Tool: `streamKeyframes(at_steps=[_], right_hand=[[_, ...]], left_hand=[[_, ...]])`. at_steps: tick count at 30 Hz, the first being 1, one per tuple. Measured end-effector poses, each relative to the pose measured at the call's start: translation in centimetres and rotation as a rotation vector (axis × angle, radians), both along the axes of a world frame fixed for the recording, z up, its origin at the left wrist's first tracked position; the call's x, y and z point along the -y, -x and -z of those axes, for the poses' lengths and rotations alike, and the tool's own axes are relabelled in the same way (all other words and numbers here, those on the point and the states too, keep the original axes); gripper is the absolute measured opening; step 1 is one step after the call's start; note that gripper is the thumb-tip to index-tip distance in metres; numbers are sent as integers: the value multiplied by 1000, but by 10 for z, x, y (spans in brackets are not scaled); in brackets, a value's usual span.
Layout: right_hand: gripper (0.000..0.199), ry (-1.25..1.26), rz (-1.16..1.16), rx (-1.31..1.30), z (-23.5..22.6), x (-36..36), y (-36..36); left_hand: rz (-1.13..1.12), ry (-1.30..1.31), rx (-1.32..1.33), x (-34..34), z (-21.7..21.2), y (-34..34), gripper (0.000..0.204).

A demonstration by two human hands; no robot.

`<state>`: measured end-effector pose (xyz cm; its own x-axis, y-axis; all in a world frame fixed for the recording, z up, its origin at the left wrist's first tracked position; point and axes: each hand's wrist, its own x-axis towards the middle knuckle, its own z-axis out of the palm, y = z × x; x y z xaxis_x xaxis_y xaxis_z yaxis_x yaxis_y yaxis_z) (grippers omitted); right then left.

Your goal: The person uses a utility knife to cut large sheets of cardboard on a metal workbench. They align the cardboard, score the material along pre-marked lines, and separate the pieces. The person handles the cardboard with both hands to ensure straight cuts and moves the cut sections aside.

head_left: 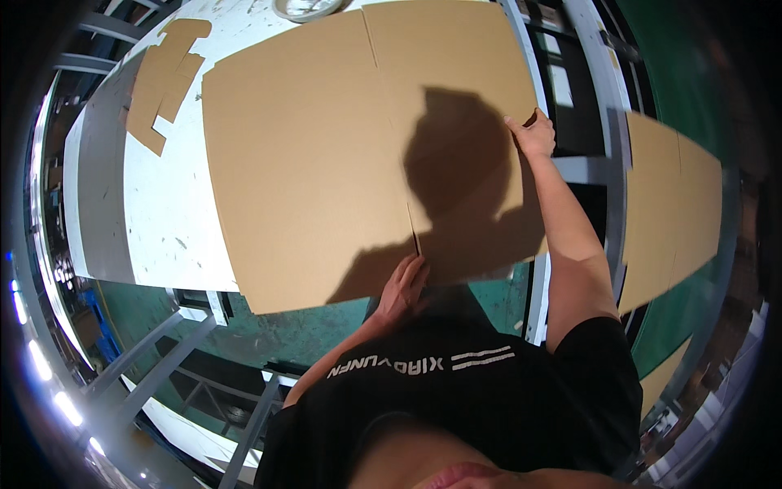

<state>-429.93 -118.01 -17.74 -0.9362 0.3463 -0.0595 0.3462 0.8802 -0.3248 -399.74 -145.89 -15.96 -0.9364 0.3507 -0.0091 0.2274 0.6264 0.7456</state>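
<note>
The cardboard sheet (326,171), overhanging the near side of the surface (179,220), could buckle at its slit (414,231) if your right hand (535,135), pinching its right edge, pulls unevenly against your left hand (402,288), whose grip is unclear.

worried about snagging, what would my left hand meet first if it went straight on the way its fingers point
Your left hand would probably meet the cardboard first, by the slit just ahead; whether they already touch is unclear.

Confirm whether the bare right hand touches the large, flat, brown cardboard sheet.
Touching. The head view shows the right hand at the right edge of the brown cardboard sheet, its thumb lying on the sheet's face.
</note>
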Motion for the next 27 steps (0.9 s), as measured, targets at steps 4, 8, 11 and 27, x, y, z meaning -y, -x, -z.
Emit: streamKeyframes(at_steps=[4,8,11,27], right_hand=[[76,49,-86,-128,18,-33,-81],[75,392,-57,-116,15,-52,-132],[76,359,-117,-267,34,-72,-145],[24,-624,100,77,-14,-364,62]], left_hand=[[-42,10,-158,-9,28,-18,50],[-121,12,-344,-13,60,-30,32],[14,75,-213,-14,31,-13,26],[-34,472,-370,-28,28,-23,14]])
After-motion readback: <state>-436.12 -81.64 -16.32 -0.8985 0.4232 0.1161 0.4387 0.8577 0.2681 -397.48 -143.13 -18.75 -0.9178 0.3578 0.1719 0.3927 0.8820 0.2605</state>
